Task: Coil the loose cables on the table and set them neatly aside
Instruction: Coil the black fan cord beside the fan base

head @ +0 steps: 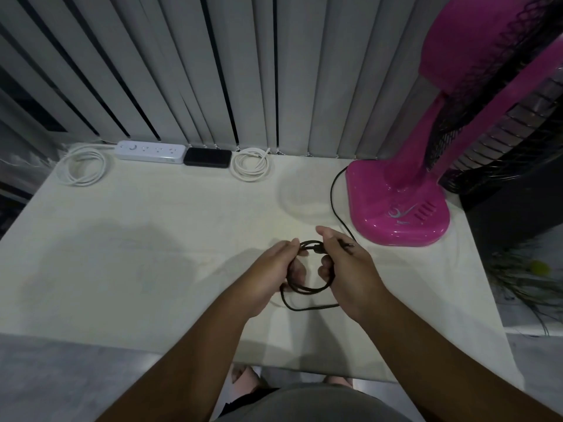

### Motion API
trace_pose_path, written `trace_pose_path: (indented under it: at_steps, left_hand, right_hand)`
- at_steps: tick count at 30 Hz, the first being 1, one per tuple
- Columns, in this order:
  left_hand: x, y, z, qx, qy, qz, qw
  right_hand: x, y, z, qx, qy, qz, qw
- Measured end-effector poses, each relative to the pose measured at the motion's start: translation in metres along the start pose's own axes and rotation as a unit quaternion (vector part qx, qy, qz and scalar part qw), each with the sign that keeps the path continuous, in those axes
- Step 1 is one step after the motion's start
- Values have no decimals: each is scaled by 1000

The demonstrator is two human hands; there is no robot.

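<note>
A thin black cable point(307, 289) is wound into a small loop between my two hands, just above the cream table point(152, 239), right of centre. My left hand point(268, 278) pinches the loop's left side. My right hand point(347, 269) grips its right side, with the cable's free end running back past the pink fan base. A loose length hangs below the loop onto the table. Two white cables lie coiled at the back: one point(82, 166) at the far left, one point(250, 164) near the middle.
A white power strip point(150, 151) and a black box point(207, 157) sit along the back edge between the white coils. A pink fan point(396, 202) stands at the right, with a black cord point(335, 196) curving along its base. Vertical blinds hang behind the table.
</note>
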State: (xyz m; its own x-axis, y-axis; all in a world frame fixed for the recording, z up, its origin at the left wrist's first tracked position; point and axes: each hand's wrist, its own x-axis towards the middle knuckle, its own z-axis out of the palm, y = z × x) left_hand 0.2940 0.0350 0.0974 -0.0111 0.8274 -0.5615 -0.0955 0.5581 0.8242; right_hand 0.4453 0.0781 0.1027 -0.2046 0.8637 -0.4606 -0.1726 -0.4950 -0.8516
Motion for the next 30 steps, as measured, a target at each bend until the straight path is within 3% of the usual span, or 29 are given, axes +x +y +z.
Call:
trace_pose_path:
  at_steps: [3,7,12,17,22,26,28,30]
  left_hand:
    - [-5,-3,4,-37,-47,-21,998]
    - [-10,-6,6,-203,-56,5,978]
    - [0,-2,14,-221,24,12,975]
    - [12,7,21,-139,79,-7,987]
    - [18,24,42,-14,63,-50,997]
    - [21,22,55,-42,52,-13,998]
    - [22,15,57,-57,45,7,997]
    - [22,7,56,-38,41,-11,998]
  right_hand:
    - [-1,2,1,52,11,0,999]
    - [-1,4,-4,90,33,15,995]
    - [-3,8,-19,42,5,28,999]
    - [-3,7,-35,-69,-25,43,996]
    - [7,-13,-40,-131,-105,39,985]
    - [17,-21,-43,-193,-108,4,975]
    - [19,-21,-47,-156,-104,1,982]
    - [22,-21,-51,-39,-80,25,996]
